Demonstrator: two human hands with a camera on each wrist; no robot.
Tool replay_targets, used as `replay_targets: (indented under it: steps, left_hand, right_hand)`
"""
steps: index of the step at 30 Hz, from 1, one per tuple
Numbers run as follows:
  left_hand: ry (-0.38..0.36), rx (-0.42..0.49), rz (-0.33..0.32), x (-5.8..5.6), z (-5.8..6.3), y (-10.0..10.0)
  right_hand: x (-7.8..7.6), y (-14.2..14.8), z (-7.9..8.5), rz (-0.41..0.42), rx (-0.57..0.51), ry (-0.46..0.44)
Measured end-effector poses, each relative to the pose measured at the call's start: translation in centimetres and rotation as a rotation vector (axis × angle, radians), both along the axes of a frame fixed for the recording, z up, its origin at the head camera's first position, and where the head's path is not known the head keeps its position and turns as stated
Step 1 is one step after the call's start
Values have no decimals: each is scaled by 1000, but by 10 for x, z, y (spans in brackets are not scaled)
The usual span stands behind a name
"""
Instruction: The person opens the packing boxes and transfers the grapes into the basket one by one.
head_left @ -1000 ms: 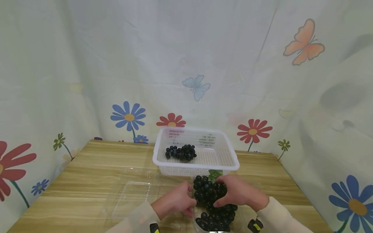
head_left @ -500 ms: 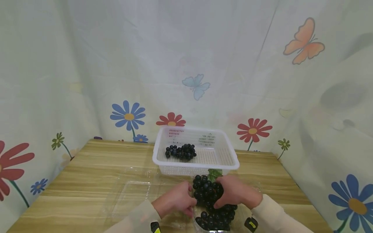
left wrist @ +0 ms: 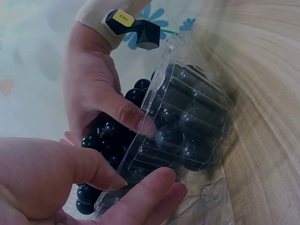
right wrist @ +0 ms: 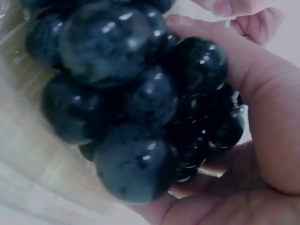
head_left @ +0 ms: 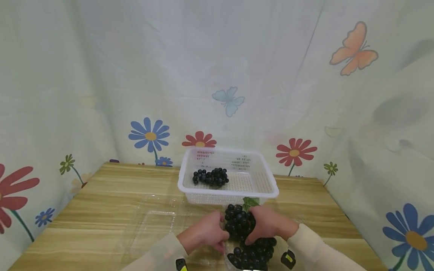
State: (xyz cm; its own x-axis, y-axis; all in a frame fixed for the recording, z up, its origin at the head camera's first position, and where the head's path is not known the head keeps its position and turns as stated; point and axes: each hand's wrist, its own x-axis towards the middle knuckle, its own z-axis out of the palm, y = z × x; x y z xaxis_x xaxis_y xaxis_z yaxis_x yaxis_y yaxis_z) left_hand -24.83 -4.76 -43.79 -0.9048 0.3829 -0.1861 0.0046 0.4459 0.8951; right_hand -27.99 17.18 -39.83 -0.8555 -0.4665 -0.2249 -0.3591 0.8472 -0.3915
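Note:
A clear plastic clamshell box (left wrist: 213, 124) holds dark grapes, which show through its ribbed wall in the left wrist view. My left hand (head_left: 213, 232) pinches the box's rim between thumb and fingers. On the right, my right hand (head_left: 268, 223) curls its thumb and fingers round a bunch of black grapes (head_left: 238, 222) that stands above the rim, a green leaf (head_left: 250, 202) at its far end. Nearer to me, more grapes (head_left: 249, 258) lie in the box. Round grapes (right wrist: 136, 159) fill the right wrist view, between thumb and fingers.
Behind the box stands a white perforated basket (head_left: 230, 192) with another bunch of dark grapes (head_left: 211, 177) inside. A transparent plastic lid (head_left: 157, 212) lies spread out to the left on the wood-grain table (head_left: 84, 222). A floral curtain (head_left: 162, 75) surrounds the table.
My right hand has shifted slightly left, farther over the bunch, and its wrist has moved left too. The left hand keeps its place on the rim.

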Motion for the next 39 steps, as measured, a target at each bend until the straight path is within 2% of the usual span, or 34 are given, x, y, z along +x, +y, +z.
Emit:
replay_targets:
  steps: [8, 13, 19, 25, 33, 39]
  left_hand:
    - [-2, -30, -16, -2, 2, -2]
    - [-23, -27, -19, -3, 2, -2]
    - [-19, -31, -21, -3, 1, -1]
    - [-12, -17, -17, -2, 2, 0]
    - [4, -25, -9, 0, 1, 1]
    - [-1, -38, -10, -1, -1, 2]
  right_hand:
    - [-4, -4, -2, -42, 9, -78]
    - [-6, -6, -3, -37, 17, -84]
    - [-9, -5, -5, -46, 5, -115]
    - [-10, -4, -7, -38, 1, -105]
    - [-9, -1, -9, -36, -38, -111]
    - [-10, 2, -11, -24, -114, -126]
